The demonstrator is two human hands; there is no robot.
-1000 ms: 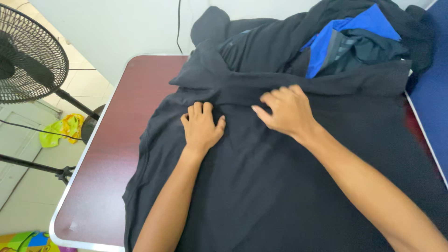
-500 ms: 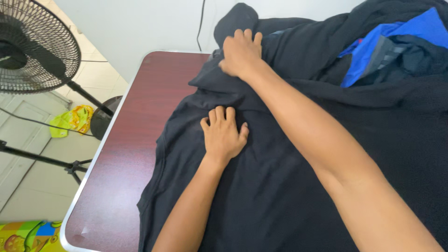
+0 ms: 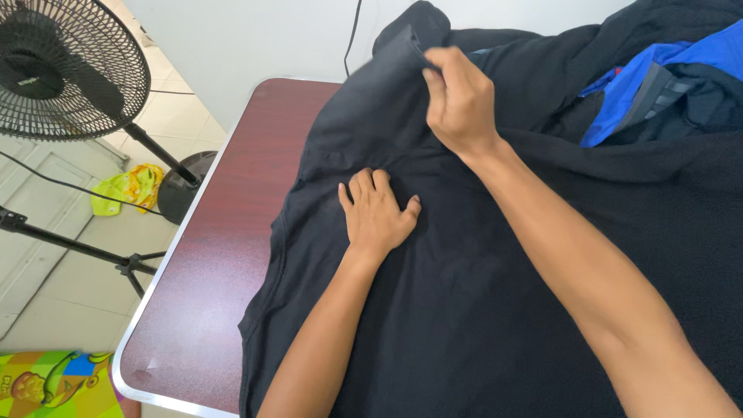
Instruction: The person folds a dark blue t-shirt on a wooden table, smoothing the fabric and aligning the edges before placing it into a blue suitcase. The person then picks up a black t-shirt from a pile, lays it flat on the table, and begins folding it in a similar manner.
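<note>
- Our left hand (image 3: 377, 213) lay flat, fingers spread, on the black garment (image 3: 464, 310).
- Our right hand (image 3: 458, 101) pinched its sleeve (image 3: 371, 93), lifted above the table (image 3: 217, 255).

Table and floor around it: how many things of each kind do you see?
Black garment being handled: 1
Pile of dark and blue clothes: 1
Hands: 2, left, right
Standing fan: 1
Tripod stand: 1
Total: 6

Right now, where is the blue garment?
In the head view the blue garment lies at the upper right, tucked into the pile of dark clothes beyond the right hand.
</note>
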